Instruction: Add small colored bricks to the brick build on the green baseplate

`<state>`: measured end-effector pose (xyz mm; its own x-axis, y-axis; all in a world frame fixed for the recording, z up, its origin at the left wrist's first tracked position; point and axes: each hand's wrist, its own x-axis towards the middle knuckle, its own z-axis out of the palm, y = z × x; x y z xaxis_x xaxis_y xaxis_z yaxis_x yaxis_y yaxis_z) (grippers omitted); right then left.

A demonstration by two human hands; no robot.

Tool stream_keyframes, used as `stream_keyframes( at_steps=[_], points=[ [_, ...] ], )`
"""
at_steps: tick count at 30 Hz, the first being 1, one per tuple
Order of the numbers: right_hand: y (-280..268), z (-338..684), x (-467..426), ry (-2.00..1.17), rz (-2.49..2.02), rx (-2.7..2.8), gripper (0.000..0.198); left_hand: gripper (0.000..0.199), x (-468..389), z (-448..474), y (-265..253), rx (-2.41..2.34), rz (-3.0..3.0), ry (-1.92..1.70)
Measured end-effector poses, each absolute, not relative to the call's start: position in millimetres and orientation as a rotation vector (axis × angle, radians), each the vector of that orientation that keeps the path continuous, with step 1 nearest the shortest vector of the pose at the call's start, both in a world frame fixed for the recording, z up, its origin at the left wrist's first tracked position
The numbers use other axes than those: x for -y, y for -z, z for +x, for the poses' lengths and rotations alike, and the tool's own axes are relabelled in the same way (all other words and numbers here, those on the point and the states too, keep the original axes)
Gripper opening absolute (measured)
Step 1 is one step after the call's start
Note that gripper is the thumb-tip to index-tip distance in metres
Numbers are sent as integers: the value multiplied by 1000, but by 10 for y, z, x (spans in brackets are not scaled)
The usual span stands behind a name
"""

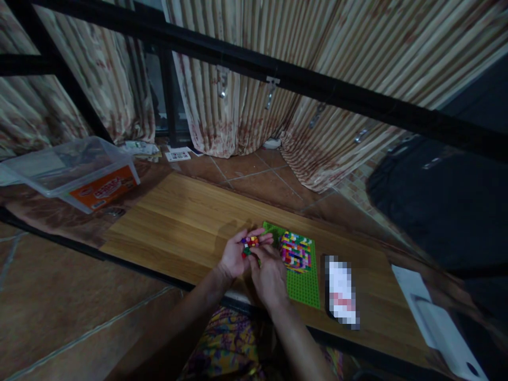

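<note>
we see the left hand (233,258) turned palm up, its fingers spread into a shallow cup that carries a small heap of loose toy bricks (251,244) in red, yellow, white, green and purple. the right hand (272,272) reaches over that palm, thumb and fingers close together at the bricks; we cannot tell whether they are pinching one. the two hands are right beside each other, over the wooden tabletop (178,211).

just past the right hand lies a green board (304,290) with studs, and on its far part stands a many-coloured brick block (297,253); we cannot tell whether the block is hollow.

at the far left sits a clear plastic tub (85,166) with an orange label (105,189) on its side. we see a pale shape at its far end, but cannot tell whether that lies inside or behind. right of the board is a dark-edged phone (341,291), its face blurred out.
</note>
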<state>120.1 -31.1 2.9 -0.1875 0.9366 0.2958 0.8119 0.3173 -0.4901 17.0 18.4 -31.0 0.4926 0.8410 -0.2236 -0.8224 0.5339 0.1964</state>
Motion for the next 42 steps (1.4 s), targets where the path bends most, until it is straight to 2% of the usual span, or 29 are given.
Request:
stream_keyframes(
  at_steps=[7, 16, 22, 27, 42],
  points=[
    [46, 1191, 286, -294, -1613, 2019, 21, 46, -177, 151, 292, -255, 82, -969],
    [-207, 1526, 340, -368, -1559, 1669, 25, 38, -186, 155, 338, -302, 77, -981],
    [-148, 2062, 198, -257, -1828, 1377, 36, 34, -186, 168, 351, -330, 97, -986],
    [-66, 2269, 56, -176, -1879, 1451, 41, 32, -190, 171, 330, -370, 115, -981],
    [-36, 2293, -59, -319, -1814, 1313, 30, 32, -189, 180, 316, -404, 118, -971]
  ],
)
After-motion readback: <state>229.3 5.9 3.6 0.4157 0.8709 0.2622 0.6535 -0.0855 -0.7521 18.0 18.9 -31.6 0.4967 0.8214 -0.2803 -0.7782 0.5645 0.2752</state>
